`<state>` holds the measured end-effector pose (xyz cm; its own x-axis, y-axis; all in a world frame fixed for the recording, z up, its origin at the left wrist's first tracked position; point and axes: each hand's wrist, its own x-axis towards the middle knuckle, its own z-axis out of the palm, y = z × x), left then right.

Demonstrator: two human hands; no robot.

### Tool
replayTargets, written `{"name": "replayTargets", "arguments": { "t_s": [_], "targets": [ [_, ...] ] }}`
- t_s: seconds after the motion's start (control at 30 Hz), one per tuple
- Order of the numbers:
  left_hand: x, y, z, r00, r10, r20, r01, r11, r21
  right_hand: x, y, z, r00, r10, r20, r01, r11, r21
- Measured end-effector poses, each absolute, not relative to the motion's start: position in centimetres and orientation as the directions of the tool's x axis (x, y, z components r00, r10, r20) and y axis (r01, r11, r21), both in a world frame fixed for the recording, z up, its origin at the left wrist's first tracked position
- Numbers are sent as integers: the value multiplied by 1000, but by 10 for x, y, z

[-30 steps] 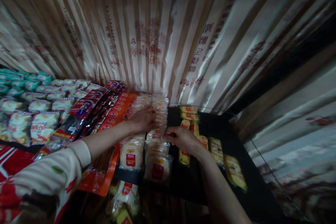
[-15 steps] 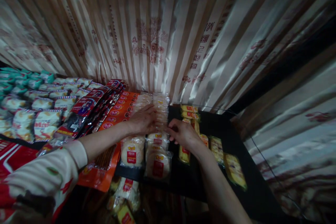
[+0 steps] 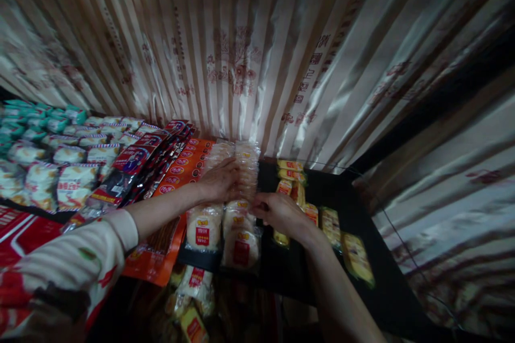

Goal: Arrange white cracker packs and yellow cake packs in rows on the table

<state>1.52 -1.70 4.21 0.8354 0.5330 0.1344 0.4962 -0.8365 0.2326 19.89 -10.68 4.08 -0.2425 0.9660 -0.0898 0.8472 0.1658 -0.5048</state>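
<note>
Two rows of round, pale flat cakes in clear wrappers with red labels run from front to back: a left row [image 3: 203,228] and a right row [image 3: 241,246]. My left hand [image 3: 221,179] lies across both rows, palm down, fingers stretched over the right row. At that row's right edge my right hand [image 3: 279,211] touches the wrappers with curled, pinched fingertips; whatever is between them is hidden. Beside and partly under the right wrist are yellow wrapped snack packets [image 3: 309,213].
Orange packets [image 3: 183,163] and dark red packets [image 3: 139,155] lie left of the rows. Further left are white packets [image 3: 76,185] and green packets [image 3: 40,118]. A black table [image 3: 289,273] carries them. A pleated curtain [image 3: 241,37] hangs behind. More packets [image 3: 193,284] are below the front edge.
My right hand has shifted slightly left, against the right row, with its fingertips now at the wrappers. My left hand stays over the rows. The view has shifted slightly.
</note>
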Motion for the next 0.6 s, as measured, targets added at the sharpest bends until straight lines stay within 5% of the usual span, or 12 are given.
{"name": "replayTargets", "arguments": {
  "t_s": [0.33,0.47,0.6],
  "targets": [
    [5,-37,37,829,534,166,490,-837,243,203,-107,38,-172,981,-89,822,93,-562],
    [8,-38,37,816,563,129,521,-814,255,207,-117,52,-139,962,-234,870,6,-493],
    [8,-39,40,820,552,149,510,-824,246,203,-127,55,-285,865,-412,859,40,-510]
  ]
}}
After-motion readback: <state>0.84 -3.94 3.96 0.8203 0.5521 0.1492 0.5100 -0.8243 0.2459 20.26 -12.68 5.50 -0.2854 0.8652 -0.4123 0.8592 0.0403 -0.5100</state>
